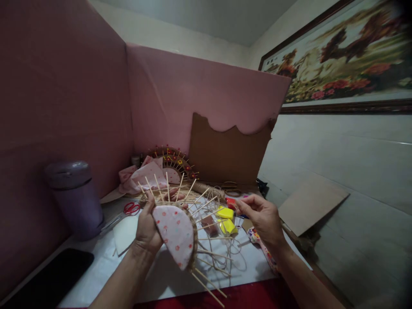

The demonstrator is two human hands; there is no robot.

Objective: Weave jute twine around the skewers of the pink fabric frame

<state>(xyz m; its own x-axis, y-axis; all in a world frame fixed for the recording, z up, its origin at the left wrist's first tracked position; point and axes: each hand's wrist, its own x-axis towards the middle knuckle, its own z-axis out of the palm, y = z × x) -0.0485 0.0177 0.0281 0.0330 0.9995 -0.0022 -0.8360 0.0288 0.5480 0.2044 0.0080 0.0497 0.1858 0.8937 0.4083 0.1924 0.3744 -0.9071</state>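
Observation:
My left hand [149, 227] is closed around the upper left edge of a half-round fan-like piece [176, 234]. White cloth with small red flowers covers its face. Brown twine edges its curved rim [194, 240], and thin wooden sticks [210, 225] radiate outward from there. To the right, apart from the sticks, my right hand [262, 214] is raised with thumb and forefinger pinched together. Whatever lies between those fingertips is too fine to make out. Loose loops of twine [236, 253] lie below, between the fan piece and my right hand.
Yellow packets [227, 226] and a red one [230, 203] lie behind the sticks. Red scissors [131, 208], a purple tumbler [75, 199] and a black phone [51, 279] are at left. A decorated arched piece [178, 161], patterned cloth [144, 176] and cardboard [228, 154] stand at the back.

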